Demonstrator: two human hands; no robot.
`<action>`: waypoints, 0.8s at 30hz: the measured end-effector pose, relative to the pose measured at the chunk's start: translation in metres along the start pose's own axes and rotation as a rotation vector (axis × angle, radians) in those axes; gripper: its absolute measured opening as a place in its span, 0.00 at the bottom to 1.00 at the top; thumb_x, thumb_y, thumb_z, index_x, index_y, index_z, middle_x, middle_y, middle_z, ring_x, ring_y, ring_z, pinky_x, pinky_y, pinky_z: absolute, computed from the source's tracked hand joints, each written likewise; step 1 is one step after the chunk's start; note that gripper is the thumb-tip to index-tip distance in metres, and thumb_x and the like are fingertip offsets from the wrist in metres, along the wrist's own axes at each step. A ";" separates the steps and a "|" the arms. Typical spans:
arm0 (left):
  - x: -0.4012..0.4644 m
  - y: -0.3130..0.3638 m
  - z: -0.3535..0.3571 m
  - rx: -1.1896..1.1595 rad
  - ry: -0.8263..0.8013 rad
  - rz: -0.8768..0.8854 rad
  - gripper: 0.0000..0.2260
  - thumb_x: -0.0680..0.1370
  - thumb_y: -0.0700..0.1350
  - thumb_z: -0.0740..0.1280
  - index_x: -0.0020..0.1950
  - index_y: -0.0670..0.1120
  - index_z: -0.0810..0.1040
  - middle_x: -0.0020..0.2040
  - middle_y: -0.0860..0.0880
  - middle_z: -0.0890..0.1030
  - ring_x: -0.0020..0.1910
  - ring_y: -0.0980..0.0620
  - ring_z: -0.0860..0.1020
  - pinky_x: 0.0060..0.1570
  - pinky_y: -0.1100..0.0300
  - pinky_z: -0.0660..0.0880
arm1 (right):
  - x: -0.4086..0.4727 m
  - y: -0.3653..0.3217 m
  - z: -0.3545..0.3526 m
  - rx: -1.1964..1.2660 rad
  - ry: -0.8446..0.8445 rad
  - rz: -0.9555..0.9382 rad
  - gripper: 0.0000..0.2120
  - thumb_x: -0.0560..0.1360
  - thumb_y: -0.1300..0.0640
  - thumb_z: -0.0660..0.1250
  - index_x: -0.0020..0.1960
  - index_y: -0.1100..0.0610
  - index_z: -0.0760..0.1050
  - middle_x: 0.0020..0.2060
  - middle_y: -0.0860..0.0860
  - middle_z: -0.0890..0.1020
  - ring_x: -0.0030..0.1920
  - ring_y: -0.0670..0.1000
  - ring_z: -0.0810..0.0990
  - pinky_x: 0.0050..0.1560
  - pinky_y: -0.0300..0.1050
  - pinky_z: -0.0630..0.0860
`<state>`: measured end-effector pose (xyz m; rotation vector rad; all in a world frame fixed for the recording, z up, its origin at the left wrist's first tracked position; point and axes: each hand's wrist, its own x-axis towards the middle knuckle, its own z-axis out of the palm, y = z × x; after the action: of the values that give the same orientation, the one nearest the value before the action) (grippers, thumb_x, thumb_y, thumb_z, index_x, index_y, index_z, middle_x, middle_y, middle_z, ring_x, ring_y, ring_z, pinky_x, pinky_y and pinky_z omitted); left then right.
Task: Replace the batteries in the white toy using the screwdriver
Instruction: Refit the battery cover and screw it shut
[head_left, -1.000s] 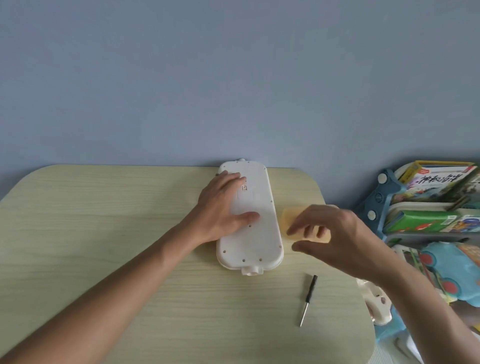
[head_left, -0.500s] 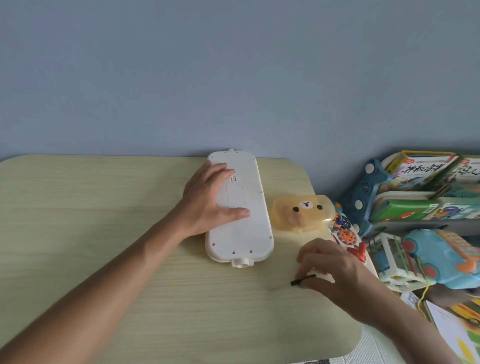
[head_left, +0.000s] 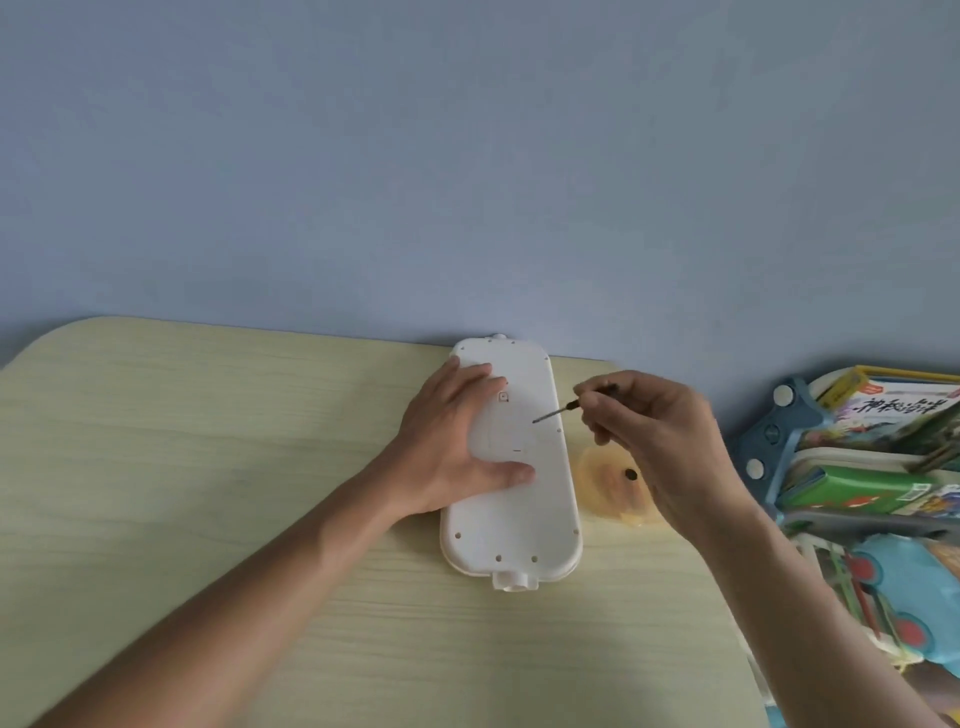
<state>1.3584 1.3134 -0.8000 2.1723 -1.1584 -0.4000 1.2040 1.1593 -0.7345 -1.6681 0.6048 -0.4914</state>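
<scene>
The white toy lies face down on the light wooden table, its long side running away from me. My left hand rests flat on its back, fingers spread beside the outline of the battery cover. My right hand pinches a small black-handled screwdriver; its thin metal tip points down-left and hovers at the right edge of the cover. I cannot tell whether the tip touches the toy.
A translucent yellow bear-face box sits on the table just right of the toy, partly behind my right wrist. Off the table's right edge stand a blue rack with picture books and a light blue toy.
My right hand picked the screwdriver up from the table near the front right and carried it up over the toy's back. The left hand stayed pressed on the toy.
</scene>
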 end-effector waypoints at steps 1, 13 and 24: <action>0.000 0.000 0.000 -0.009 0.001 -0.001 0.50 0.60 0.73 0.70 0.78 0.54 0.62 0.79 0.59 0.55 0.79 0.60 0.44 0.79 0.52 0.50 | 0.009 0.000 0.007 0.002 0.022 -0.020 0.03 0.75 0.63 0.72 0.44 0.60 0.85 0.31 0.49 0.83 0.33 0.47 0.77 0.38 0.43 0.78; 0.000 0.001 0.000 -0.032 0.007 -0.016 0.50 0.62 0.69 0.75 0.79 0.54 0.61 0.80 0.59 0.55 0.80 0.60 0.42 0.79 0.54 0.49 | 0.060 0.007 0.055 -0.195 0.113 -0.169 0.08 0.78 0.60 0.67 0.42 0.61 0.81 0.30 0.49 0.80 0.29 0.45 0.76 0.31 0.32 0.74; 0.001 0.002 0.001 -0.049 0.031 -0.010 0.48 0.63 0.65 0.78 0.78 0.54 0.62 0.80 0.59 0.56 0.80 0.60 0.42 0.79 0.55 0.49 | 0.064 0.014 0.055 -0.308 0.093 -0.176 0.08 0.78 0.57 0.68 0.41 0.57 0.81 0.30 0.48 0.81 0.30 0.47 0.78 0.39 0.49 0.81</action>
<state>1.3570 1.3117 -0.7999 2.1359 -1.1100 -0.3936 1.2861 1.1582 -0.7588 -2.0110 0.6274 -0.6300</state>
